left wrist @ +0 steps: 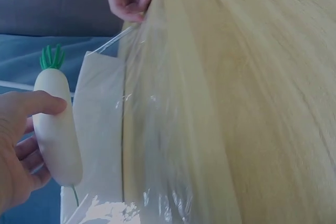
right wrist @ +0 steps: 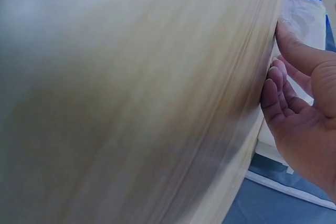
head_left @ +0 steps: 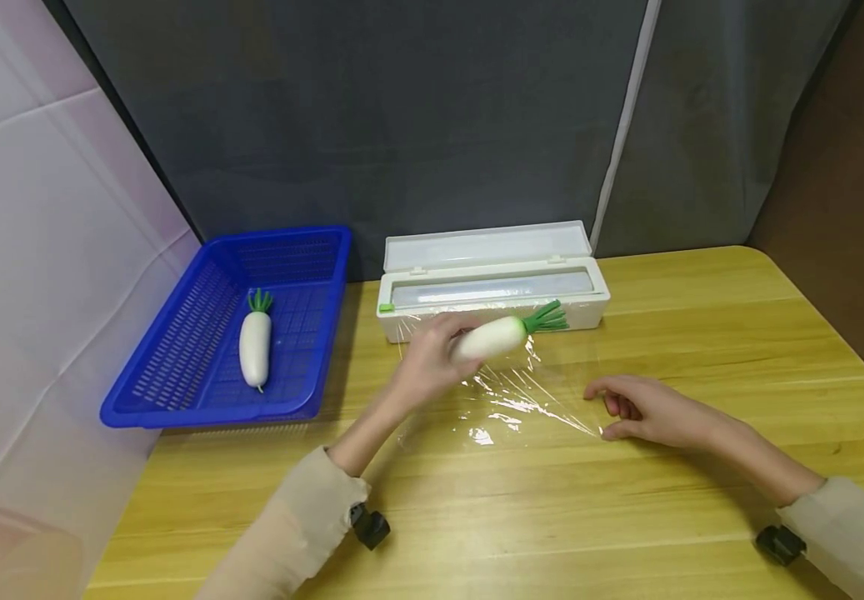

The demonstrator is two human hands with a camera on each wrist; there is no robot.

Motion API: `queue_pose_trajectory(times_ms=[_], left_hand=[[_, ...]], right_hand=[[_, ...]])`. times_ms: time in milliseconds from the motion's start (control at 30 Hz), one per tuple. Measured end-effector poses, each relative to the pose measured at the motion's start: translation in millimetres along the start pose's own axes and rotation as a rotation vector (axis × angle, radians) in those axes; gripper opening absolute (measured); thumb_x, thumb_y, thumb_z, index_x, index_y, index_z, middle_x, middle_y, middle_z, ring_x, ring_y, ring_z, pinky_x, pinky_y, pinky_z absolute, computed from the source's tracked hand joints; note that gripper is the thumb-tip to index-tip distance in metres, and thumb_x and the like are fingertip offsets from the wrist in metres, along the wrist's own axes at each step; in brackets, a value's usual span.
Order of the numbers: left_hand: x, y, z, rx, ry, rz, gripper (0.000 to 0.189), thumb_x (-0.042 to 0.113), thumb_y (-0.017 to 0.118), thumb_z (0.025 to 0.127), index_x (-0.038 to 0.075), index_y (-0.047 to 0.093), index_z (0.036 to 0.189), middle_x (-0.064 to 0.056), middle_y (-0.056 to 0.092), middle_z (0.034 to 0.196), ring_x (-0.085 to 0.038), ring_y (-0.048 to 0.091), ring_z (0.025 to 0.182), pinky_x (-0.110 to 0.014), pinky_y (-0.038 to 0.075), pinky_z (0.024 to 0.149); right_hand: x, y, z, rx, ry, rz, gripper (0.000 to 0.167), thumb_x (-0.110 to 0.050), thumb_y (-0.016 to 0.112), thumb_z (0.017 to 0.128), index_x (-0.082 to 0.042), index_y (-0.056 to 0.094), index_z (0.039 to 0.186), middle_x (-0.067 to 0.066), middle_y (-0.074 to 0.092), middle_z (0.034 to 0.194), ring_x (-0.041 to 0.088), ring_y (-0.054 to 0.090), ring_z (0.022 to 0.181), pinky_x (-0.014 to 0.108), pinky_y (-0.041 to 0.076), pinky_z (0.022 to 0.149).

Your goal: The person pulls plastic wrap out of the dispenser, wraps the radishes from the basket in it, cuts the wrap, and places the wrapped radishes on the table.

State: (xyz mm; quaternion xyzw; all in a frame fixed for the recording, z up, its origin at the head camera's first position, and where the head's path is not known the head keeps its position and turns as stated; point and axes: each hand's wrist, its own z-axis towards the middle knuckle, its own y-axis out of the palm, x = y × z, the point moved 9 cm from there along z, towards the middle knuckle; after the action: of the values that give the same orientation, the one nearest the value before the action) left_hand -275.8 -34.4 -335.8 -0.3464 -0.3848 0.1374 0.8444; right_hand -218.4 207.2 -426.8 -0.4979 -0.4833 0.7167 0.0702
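Observation:
My left hand (head_left: 432, 354) grips a white radish (head_left: 493, 337) with green leaf stubs, held above a sheet of plastic wrap (head_left: 510, 408). The left wrist view shows thumb and fingers on either side of the radish (left wrist: 56, 127). The wrap stretches from a white wrap dispenser (head_left: 495, 300) with its lid raised, toward me over the table. At the wrap's right corner is my right hand (head_left: 652, 408), low over the tabletop. Its thumb touches the corner, where creases converge; the other fingers are loosely bent, apart from the thumb.
A blue plastic basket (head_left: 210, 408) stands at the left of the wooden table (head_left: 476, 517), holding a second white radish (head_left: 255, 348). Dark grey cloth (head_left: 402, 117) hangs behind the dispenser. A pale cloth wall (head_left: 49, 250) borders the left side.

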Motion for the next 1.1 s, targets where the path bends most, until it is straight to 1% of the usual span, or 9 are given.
queue_pose_trajectory(times_ms=[100, 233, 433, 500, 633, 800, 933, 1100], left_hand=[[-0.6, 11.5, 1.1, -0.044, -0.022, -0.012, 0.048, -0.004, 0.087, 0.07, -0.003, 0.07, 0.114, -0.017, 0.07, 0.112, -0.033, 0.064, 0.106, -0.046, 0.05, 0.098], [-3.6, 24.7, 1.6, -0.095, -0.062, -0.01, 0.049, -0.004, 0.086, 0.072, -0.002, 0.069, 0.117, -0.018, 0.069, 0.115, -0.034, 0.064, 0.108, -0.047, 0.051, 0.097], [-5.8, 39.1, 1.3, -0.143, -0.068, -0.005, 0.047, -0.004, 0.086, 0.073, -0.002, 0.07, 0.117, -0.019, 0.068, 0.117, -0.035, 0.064, 0.109, -0.047, 0.052, 0.097], [-6.6, 42.7, 1.4, -0.153, -0.072, -0.007, 0.047, -0.005, 0.086, 0.073, -0.002, 0.07, 0.117, -0.02, 0.068, 0.118, -0.036, 0.064, 0.11, -0.048, 0.051, 0.098], [-10.8, 49.7, 1.1, -0.187, -0.115, -0.006, 0.048, -0.003, 0.086, 0.073, -0.001, 0.07, 0.118, -0.018, 0.068, 0.12, -0.035, 0.062, 0.113, -0.048, 0.05, 0.099], [-17.2, 58.2, 0.3, -0.235, -0.158, -0.007, 0.051, 0.001, 0.087, 0.074, -0.001, 0.069, 0.121, -0.017, 0.067, 0.12, -0.033, 0.062, 0.111, -0.045, 0.051, 0.098], [-20.5, 61.1, 1.0, -0.245, -0.164, -0.004, 0.052, 0.002, 0.088, 0.074, -0.001, 0.069, 0.122, -0.016, 0.067, 0.12, -0.031, 0.063, 0.111, -0.043, 0.051, 0.098], [-21.8, 62.7, 2.0, -0.252, -0.153, 0.0, 0.052, 0.002, 0.089, 0.073, 0.0, 0.069, 0.121, -0.015, 0.068, 0.119, -0.03, 0.063, 0.111, -0.042, 0.051, 0.099]], right_hand=[[-1, -1, -0.2, 0.003, -0.002, 0.006, 0.041, -0.018, 0.08, 0.088, -0.007, 0.06, 0.122, -0.003, 0.05, 0.087, 0.005, 0.047, 0.074, 0.023, 0.044, 0.064], [-3, -2, 0.0, 0.017, -0.017, 0.012, 0.041, -0.017, 0.08, 0.087, -0.006, 0.06, 0.121, -0.002, 0.05, 0.086, 0.006, 0.047, 0.073, 0.023, 0.044, 0.063], [-4, -2, -0.3, 0.021, -0.025, 0.018, 0.041, -0.017, 0.08, 0.087, -0.006, 0.06, 0.121, -0.002, 0.05, 0.087, 0.006, 0.047, 0.073, 0.023, 0.044, 0.063], [-3, -2, -0.2, 0.017, -0.015, 0.017, 0.041, -0.018, 0.08, 0.087, -0.007, 0.06, 0.121, -0.002, 0.05, 0.087, 0.006, 0.047, 0.073, 0.023, 0.044, 0.063], [0, 0, 0.0, 0.002, 0.011, 0.013, 0.042, -0.021, 0.08, 0.088, -0.009, 0.06, 0.122, -0.003, 0.051, 0.087, 0.006, 0.048, 0.074, 0.023, 0.045, 0.064], [2, 0, 0.0, -0.01, 0.028, 0.018, 0.042, -0.025, 0.079, 0.089, -0.01, 0.06, 0.123, -0.003, 0.051, 0.088, 0.006, 0.048, 0.074, 0.024, 0.045, 0.065], [2, 0, 0.4, -0.01, 0.032, 0.018, 0.042, -0.024, 0.079, 0.089, -0.009, 0.06, 0.123, -0.003, 0.051, 0.087, 0.006, 0.048, 0.074, 0.024, 0.046, 0.066], [0, 0, 1.2, -0.01, 0.028, 0.018, 0.04, -0.02, 0.079, 0.089, -0.008, 0.06, 0.123, -0.003, 0.052, 0.086, 0.005, 0.049, 0.073, 0.024, 0.046, 0.065]])
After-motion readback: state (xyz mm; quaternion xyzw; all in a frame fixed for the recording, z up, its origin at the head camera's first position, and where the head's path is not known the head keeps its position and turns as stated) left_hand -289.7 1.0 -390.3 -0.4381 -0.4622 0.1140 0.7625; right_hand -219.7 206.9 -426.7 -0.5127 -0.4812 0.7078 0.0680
